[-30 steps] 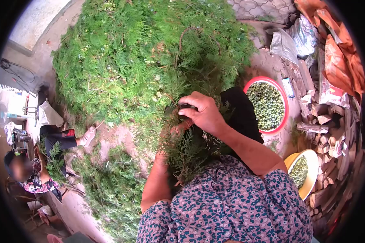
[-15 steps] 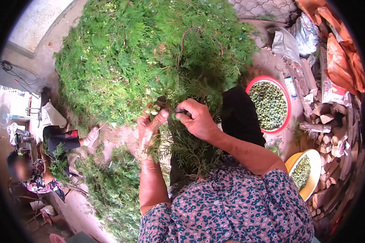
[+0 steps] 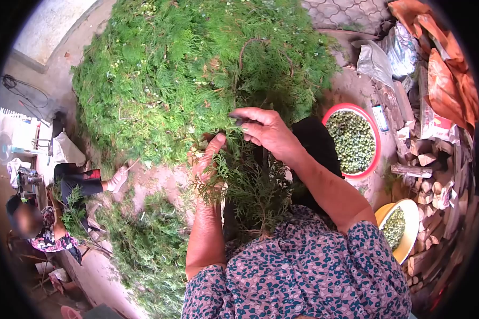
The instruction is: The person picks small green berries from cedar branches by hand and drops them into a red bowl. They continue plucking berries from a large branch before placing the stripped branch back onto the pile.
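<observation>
My left hand (image 3: 206, 159) is closed round a green conifer sprig with pale green berries at its thumb. Just to the right and a little higher, my right hand (image 3: 269, 132) has its thumb and index finger pinched together on something small and dark that I cannot make out. Below the hands, a leafy conifer branch (image 3: 258, 199) lies over my lap. A large heap of green branches (image 3: 159, 80) spreads out in front. At the right, a red-rimmed basin (image 3: 378, 143) holds many green berries.
A yellow basin (image 3: 411, 234) with berries stands at the lower right beside stacked firewood (image 3: 423, 196). Sacks (image 3: 375, 61) and an orange tarp (image 3: 447, 85) lie at the upper right. At the left sits another person (image 3: 50, 226) holding a branch. More cut branches (image 3: 143, 244) lie lower left.
My right hand has moved up and away from my left hand, which has turned slightly and dropped a little. The gap between the hands is wider.
</observation>
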The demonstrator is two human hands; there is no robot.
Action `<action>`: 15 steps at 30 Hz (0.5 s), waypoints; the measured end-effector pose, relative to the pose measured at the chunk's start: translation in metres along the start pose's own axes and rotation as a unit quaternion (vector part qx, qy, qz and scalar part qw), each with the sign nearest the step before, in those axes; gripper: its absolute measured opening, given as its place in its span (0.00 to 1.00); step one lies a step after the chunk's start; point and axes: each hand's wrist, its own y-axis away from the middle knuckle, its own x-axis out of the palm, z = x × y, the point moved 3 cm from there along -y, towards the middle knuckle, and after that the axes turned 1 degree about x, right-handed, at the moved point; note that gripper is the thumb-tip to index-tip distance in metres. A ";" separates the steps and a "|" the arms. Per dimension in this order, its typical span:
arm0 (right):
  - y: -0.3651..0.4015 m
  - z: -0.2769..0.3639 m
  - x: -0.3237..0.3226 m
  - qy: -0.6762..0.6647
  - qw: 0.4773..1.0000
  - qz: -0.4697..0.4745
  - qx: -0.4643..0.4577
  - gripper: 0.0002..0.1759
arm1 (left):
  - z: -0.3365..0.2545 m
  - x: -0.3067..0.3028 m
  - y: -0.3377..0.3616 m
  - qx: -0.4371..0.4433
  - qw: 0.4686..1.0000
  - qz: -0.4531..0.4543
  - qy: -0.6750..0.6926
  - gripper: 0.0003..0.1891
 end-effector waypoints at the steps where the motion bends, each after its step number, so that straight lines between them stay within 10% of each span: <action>1: 0.002 0.009 0.004 0.013 0.999 0.020 0.023 0.12 | 0.005 -0.002 -0.002 -0.004 1.000 -0.001 0.010 0.11; 6: -0.003 0.001 0.013 -0.016 0.999 0.034 0.009 0.11 | 0.006 -0.004 -0.007 0.001 1.000 0.026 -0.005 0.11; 8: 0.000 -0.001 0.008 0.018 0.995 -0.101 0.006 0.08 | 0.008 -0.004 -0.006 0.010 1.000 0.001 -0.003 0.07; 15: -0.003 0.016 -0.021 -0.311 0.948 -0.061 0.032 0.06 | 0.020 -0.010 -0.015 0.099 0.992 0.079 -0.009 0.10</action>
